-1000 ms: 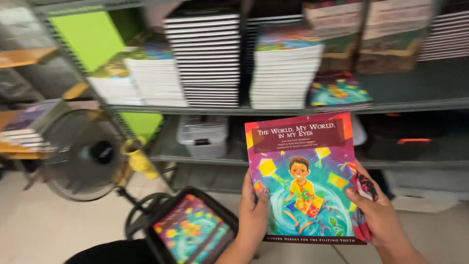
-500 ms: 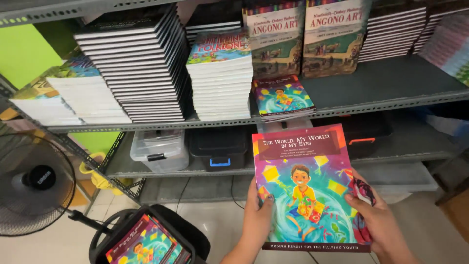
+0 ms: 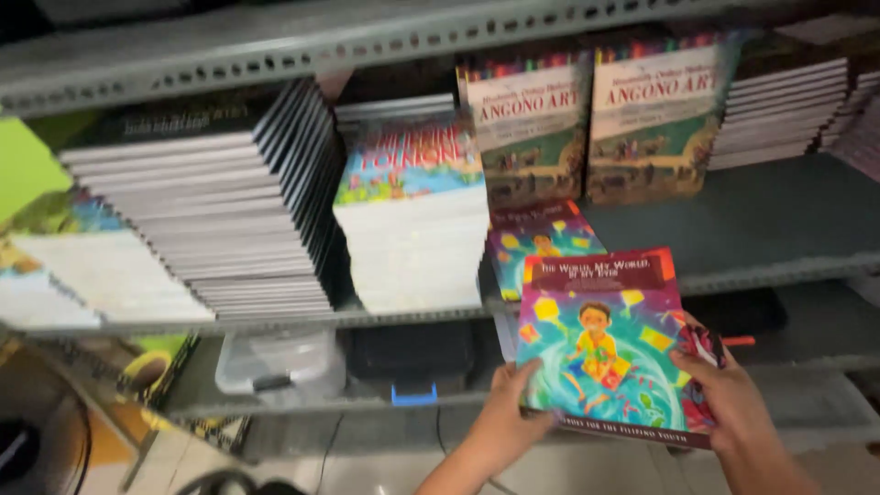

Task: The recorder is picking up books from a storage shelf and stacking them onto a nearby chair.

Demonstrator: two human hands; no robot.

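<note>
The book has a glossy, smooth paper cover in bright print. The shelf is grey painted metal, matt, and its rail is punched with slots. The stacks show matt white paper page edges under slick covers. The upright books have smooth printed paper fronts. The bin below is clear, shiny plastic. The floor looks like pale, polished tile.

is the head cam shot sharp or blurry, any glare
Head view: motion-blurred throughout, so the book stacks smear and the shelf rail looks soft; the colourful book in both hands is clearest; lighting is even, with no strong glare visible.
</note>
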